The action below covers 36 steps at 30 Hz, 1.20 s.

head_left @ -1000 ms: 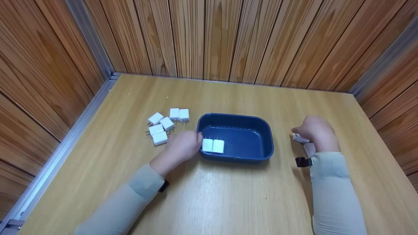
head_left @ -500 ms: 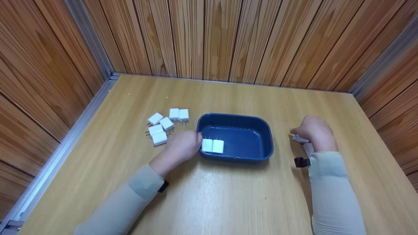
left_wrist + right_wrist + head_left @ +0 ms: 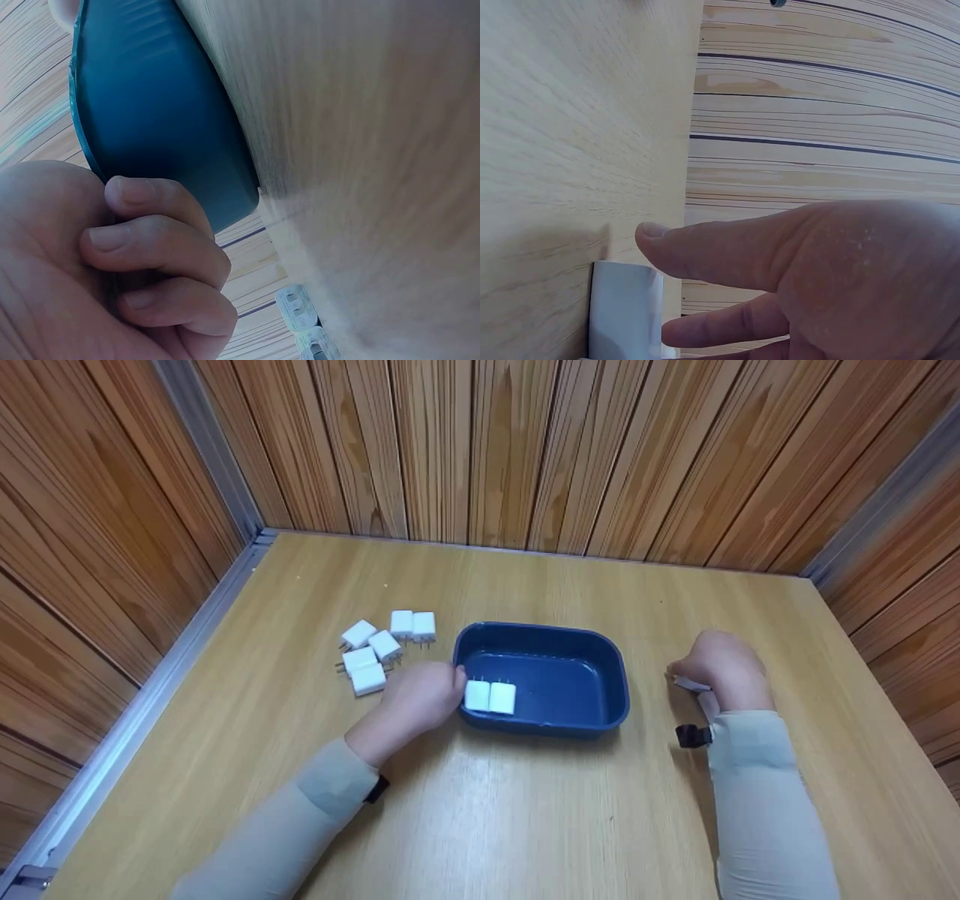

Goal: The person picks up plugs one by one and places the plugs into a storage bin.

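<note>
My left hand (image 3: 420, 694) grips the left wall of a dark blue plastic bin (image 3: 540, 727), its fingers curled at the rim in the left wrist view. Two white wall chargers (image 3: 501, 698) lie side by side in the bin's near left corner, prongs pointing away. Right of the bin, my right hand (image 3: 721, 666) bends down over white pieces (image 3: 708, 705) that it mostly hides. In the right wrist view the thumb and fingers are extended, fingertips right at a smooth white block (image 3: 624, 311) standing on the table.
Several more white chargers (image 3: 368, 679) lie in a loose group left of the bin, prongs showing, close to my left hand. The wooden table (image 3: 540, 825) is bounded by wood-plank walls (image 3: 510, 450) at the back and sides, with a metal rail (image 3: 150, 690) along the left edge.
My right hand has shifted slightly left over the white pieces, covering more of them. The left hand, the bin and the chargers stay in place.
</note>
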{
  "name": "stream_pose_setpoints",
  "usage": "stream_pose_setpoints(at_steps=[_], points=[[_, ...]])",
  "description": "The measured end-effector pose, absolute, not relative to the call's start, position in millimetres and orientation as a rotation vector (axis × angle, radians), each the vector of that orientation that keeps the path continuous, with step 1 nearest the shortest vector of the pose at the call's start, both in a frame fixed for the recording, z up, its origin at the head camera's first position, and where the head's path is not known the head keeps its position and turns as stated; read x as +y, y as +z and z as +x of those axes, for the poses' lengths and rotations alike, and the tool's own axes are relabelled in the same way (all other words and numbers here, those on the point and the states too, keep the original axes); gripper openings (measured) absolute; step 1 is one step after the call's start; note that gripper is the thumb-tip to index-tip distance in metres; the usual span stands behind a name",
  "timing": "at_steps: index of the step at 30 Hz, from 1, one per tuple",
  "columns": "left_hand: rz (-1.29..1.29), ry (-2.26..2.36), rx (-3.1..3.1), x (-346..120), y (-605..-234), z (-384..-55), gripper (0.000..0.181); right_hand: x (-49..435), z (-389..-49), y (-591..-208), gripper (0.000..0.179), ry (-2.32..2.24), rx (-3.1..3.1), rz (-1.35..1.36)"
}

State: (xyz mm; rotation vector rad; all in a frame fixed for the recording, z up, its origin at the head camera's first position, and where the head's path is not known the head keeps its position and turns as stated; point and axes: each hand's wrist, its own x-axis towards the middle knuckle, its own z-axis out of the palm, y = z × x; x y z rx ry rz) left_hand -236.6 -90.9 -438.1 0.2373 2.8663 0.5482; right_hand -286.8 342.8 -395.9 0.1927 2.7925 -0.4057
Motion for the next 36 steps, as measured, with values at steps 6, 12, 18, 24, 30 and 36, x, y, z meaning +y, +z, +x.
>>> stream_pose_setpoints(at_steps=[6, 12, 18, 24, 30, 36], points=[[0.254, 0.531, 2.885, -91.0, -438.6, -236.5, 0.052, 343.3, -287.0, -396.3, 0.05, -0.398, 2.798, 0.18], [0.247, 0.557, 2.864, -91.7, -438.1, -236.2, 0.052, 341.8, -285.2, -396.3, 0.053, -0.393, 2.802, 0.199], [0.252, 0.561, 2.866, -91.8, -437.7, -236.0, 0.052, 340.6, -283.5, -396.5, 0.053, -0.414, 2.803, 0.213], [0.239, 0.558, 2.854, -91.3, -437.4, -236.7, 0.052, 341.0, -283.7, -396.9, 0.052, -0.452, 2.795, 0.214], [0.241, 0.535, 2.86, -90.9, -437.7, -237.3, 0.051, 342.1, -285.9, -397.7, 0.045, -0.459, 2.799, 0.182], [0.237, 0.531, 2.868, -90.7, -437.6, -237.1, 0.051, 342.0, -287.9, -397.7, 0.037, -0.453, 2.788, 0.169]])
